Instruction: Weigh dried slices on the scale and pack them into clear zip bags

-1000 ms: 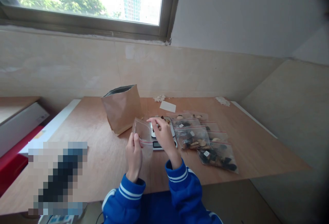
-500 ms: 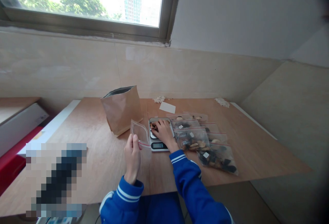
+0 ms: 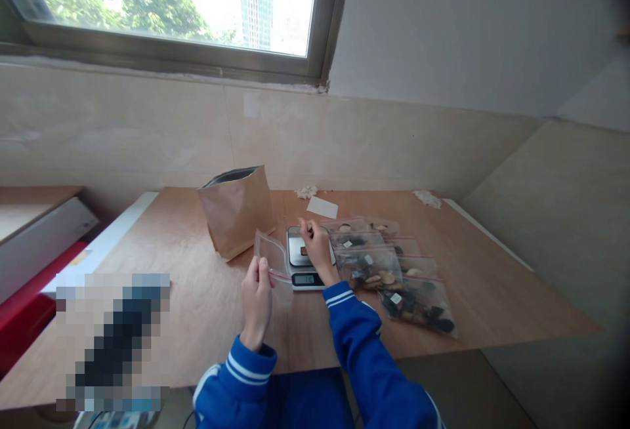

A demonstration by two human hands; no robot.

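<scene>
Just a clear ziplock bag (image 3: 270, 255) (red-edged)

The person wears a bright blue jacket (image 3: 308, 399) with sleeves (image 3: 357, 344) banded by two white stripes (image 3: 339, 298) near the cuffs.

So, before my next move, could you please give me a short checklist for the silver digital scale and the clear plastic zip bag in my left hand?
1. Display of the silver digital scale lit: ok.
2. Weight reading: cannot tell, digits too small.
3. Clear plastic zip bag gripped at its red-lined edge by the left hand: ok.
4. Bag mouth open: cannot tell.
5. Small dark piece on the scale plate, beside the right hand: ok.
6. Filled zip bags not touching the scale: cannot tell, they lie right beside it.
</scene>
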